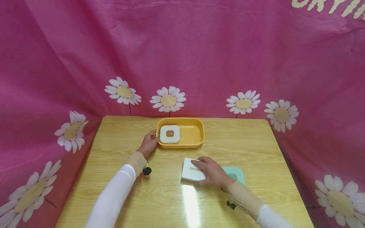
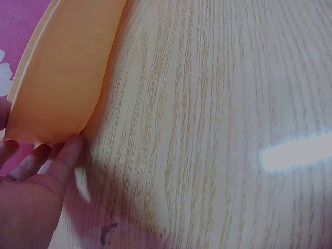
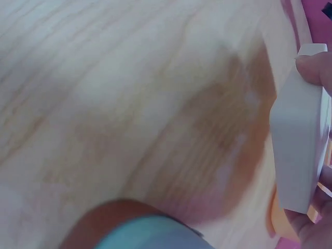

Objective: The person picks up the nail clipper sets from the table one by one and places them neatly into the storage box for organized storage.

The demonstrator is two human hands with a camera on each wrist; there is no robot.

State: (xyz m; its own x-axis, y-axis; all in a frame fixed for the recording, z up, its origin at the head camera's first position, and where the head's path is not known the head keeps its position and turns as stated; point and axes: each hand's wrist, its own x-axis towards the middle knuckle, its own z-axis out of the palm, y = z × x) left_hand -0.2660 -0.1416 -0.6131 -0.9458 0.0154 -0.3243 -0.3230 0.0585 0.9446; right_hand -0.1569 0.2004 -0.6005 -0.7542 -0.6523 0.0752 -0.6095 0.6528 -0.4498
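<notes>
A yellow tray point(image 1: 192, 146) stands near the far edge of the table, with a white square box point(image 1: 174, 139) bearing a brown label in its left part. At the tray's left end my left hand point(image 1: 149, 144) grips the rim; in the left wrist view its fingers point(image 2: 65, 161) lie against the outer wall point(image 2: 67, 78). My right hand point(image 1: 212, 172) holds a white box point(image 1: 189, 172) lettered "MANICURE" over the table, in front of the tray. The right wrist view shows this box point(image 3: 293, 150) side-on, above the tabletop, between thumb and fingers.
Partly hidden behind my right wrist lies a mint-green square box point(image 1: 238, 172) on the wooden table point(image 1: 159, 196). A pink cloth point(image 1: 199, 57) with printed daisies hangs along the back and both sides of the table.
</notes>
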